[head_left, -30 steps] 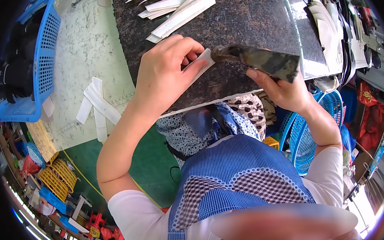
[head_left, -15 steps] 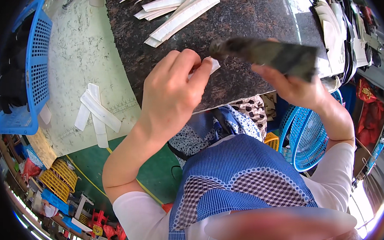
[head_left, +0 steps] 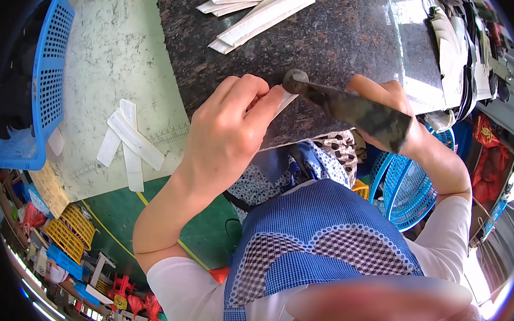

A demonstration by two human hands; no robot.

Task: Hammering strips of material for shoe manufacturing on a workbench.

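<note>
My left hand [head_left: 229,127] is closed, its thumb and fingertips pinching a narrow white strip [head_left: 285,102] over the dark stone slab [head_left: 343,34]. Most of that strip is hidden by the fingers. In my right hand [head_left: 389,104] is a hammer [head_left: 356,111] with a small round face and a long, broad, dark flat end; its handle is hidden. The round face hovers at or just above the strip's tip, and I cannot tell whether they touch. Farther back on the slab lies a bundle of white strips [head_left: 267,14].
Several loose white strips [head_left: 131,141] lie crossed on the pale worktop [head_left: 124,63] at left. A blue crate [head_left: 52,84] with dark items stands beyond them. Pale and dark pieces [head_left: 452,51] are piled at the right edge. Blue baskets [head_left: 406,187] stand below, right of my apron.
The hammer has swung, its broad end dropping toward me and its round face settling near the strip's tip. My left hand keeps its pinch. The whole view has shifted slightly.
</note>
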